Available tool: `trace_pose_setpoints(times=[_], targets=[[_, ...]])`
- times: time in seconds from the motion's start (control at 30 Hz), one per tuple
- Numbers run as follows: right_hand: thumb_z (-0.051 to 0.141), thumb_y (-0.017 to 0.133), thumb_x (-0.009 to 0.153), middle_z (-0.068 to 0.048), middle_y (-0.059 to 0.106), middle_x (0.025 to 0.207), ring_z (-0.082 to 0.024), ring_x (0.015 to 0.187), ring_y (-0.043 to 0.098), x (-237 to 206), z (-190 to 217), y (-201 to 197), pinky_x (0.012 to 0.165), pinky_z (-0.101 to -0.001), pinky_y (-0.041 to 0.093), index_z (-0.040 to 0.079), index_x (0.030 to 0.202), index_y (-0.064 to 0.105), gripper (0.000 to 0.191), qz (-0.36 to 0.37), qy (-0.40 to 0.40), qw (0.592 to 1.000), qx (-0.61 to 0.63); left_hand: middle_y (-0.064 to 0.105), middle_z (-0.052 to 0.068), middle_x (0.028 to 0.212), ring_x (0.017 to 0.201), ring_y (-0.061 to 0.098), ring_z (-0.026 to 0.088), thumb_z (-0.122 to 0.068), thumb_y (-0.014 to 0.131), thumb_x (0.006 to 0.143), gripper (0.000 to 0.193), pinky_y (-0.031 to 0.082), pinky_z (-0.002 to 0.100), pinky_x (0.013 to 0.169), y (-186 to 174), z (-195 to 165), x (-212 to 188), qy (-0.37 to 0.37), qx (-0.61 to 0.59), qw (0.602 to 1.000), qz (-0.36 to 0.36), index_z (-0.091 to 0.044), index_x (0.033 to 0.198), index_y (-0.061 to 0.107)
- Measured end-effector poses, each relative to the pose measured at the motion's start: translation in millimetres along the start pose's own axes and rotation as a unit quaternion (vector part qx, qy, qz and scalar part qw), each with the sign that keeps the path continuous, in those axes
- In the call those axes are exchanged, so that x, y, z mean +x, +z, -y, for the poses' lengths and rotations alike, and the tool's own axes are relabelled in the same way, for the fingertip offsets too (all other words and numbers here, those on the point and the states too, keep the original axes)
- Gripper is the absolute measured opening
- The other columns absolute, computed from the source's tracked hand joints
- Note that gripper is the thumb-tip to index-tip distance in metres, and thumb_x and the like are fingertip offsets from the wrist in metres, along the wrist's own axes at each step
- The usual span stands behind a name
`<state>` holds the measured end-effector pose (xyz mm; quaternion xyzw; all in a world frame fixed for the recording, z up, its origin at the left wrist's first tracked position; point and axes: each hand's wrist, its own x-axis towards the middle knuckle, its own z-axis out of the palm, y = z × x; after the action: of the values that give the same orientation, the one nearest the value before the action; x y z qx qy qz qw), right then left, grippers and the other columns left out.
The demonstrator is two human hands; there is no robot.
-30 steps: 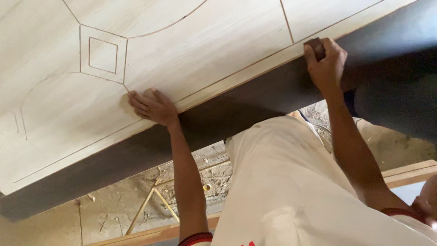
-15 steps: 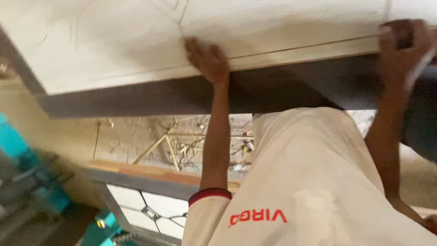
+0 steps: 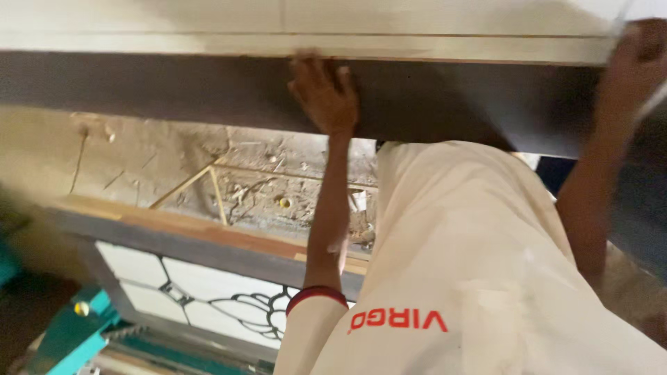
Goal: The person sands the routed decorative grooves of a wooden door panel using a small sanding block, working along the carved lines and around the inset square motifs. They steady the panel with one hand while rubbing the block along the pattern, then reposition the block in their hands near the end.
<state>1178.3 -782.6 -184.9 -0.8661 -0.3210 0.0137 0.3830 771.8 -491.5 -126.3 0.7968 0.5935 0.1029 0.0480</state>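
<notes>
A big flat panel fills the top of the view, with a pale wood face [image 3: 431, 17] above a broad dark side [image 3: 174, 90]. My left hand [image 3: 324, 94] lies spread against that dark side, fingertips reaching the pale rim, arm stretched straight out. My right hand [image 3: 636, 66] is blurred and curled around the panel's right end. Both hands carry the panel in front of my cream shirt [image 3: 472, 264].
Below the panel lies a dirt floor [image 3: 271, 180] with scraps and thin wooden sticks [image 3: 208, 184]. Closer in stands a dark-framed panel [image 3: 208, 243] with white glass and a black floral pattern [image 3: 229, 302]. A teal machine part [image 3: 69, 330] sits bottom left.
The panel has levelled out and shifted up in view, so only a strip of its pale face shows. My left hand now sits lower, on the dark side. More of the patterned panel shows.
</notes>
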Motion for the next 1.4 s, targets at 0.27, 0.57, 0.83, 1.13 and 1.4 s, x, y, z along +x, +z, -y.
trace_pose_setpoints(times=[0.27, 0.57, 0.83, 1.13, 1.4], targets=[[0.014, 0.072, 0.102, -0.013, 0.062, 0.104, -0.033, 0.106, 0.049, -1, 36, -29, 0.088, -0.05, 0.041, 0.003, 0.112, 0.068, 0.015, 0.071, 0.023, 0.995, -0.073, 0.021, 0.005, 0.175, 0.163, 0.021, 0.026, -0.058, 0.032, 0.113, 0.069, 0.018, 0.054, 0.133, 10, 41, 22, -0.176, 0.092, 0.98, -0.022, -0.016, 0.167, 0.025], [0.021, 0.076, 0.1, -0.007, 0.066, 0.093, -0.022, 0.083, 0.059, 1, 42, -27, 0.08, -0.0449, 0.048, 0.007, 0.106, 0.069, 0.016, 0.054, 0.057, 0.995, -0.054, 0.027, 0.005, 0.173, 0.161, 0.026, 0.027, -0.057, 0.037, 0.113, 0.068, 0.02, 0.055, 0.133, -6, 26, 25, -0.17, 0.076, 0.981, -0.051, -0.014, 0.165, 0.029], [0.012, 0.075, 0.102, -0.002, 0.058, 0.086, -0.015, 0.078, 0.053, -15, 56, -34, 0.072, -0.0368, 0.046, 0.001, 0.096, 0.065, 0.017, 0.037, 0.074, 0.996, 0.03, 0.027, 0.007, 0.173, 0.161, 0.027, 0.029, -0.056, 0.037, 0.112, 0.068, 0.023, 0.056, 0.132, 2, 35, 16, -0.16, 0.094, 0.981, -0.06, -0.013, 0.165, 0.03], [0.009, 0.077, 0.111, 0.0, 0.053, 0.078, -0.011, 0.067, 0.049, -41, 83, -42, 0.062, -0.0286, 0.041, 0.0, 0.097, 0.061, 0.023, 0.032, 0.146, 0.973, 0.176, 0.025, 0.006, 0.174, 0.163, 0.022, 0.029, -0.053, 0.037, 0.113, 0.067, 0.017, 0.056, 0.133, 7, 35, 15, -0.148, 0.057, 0.986, -0.044, -0.012, 0.165, 0.029], [0.01, 0.078, 0.113, -0.008, 0.056, 0.085, -0.018, 0.076, 0.053, -56, 105, -38, 0.066, -0.0352, 0.049, -0.003, 0.103, 0.063, 0.022, 0.002, 0.038, 0.998, 0.054, 0.024, 0.005, 0.175, 0.164, 0.021, 0.029, -0.054, 0.035, 0.112, 0.068, 0.016, 0.057, 0.134, 9, 44, 12, -0.129, 0.035, 0.99, -0.037, -0.013, 0.166, 0.027]])
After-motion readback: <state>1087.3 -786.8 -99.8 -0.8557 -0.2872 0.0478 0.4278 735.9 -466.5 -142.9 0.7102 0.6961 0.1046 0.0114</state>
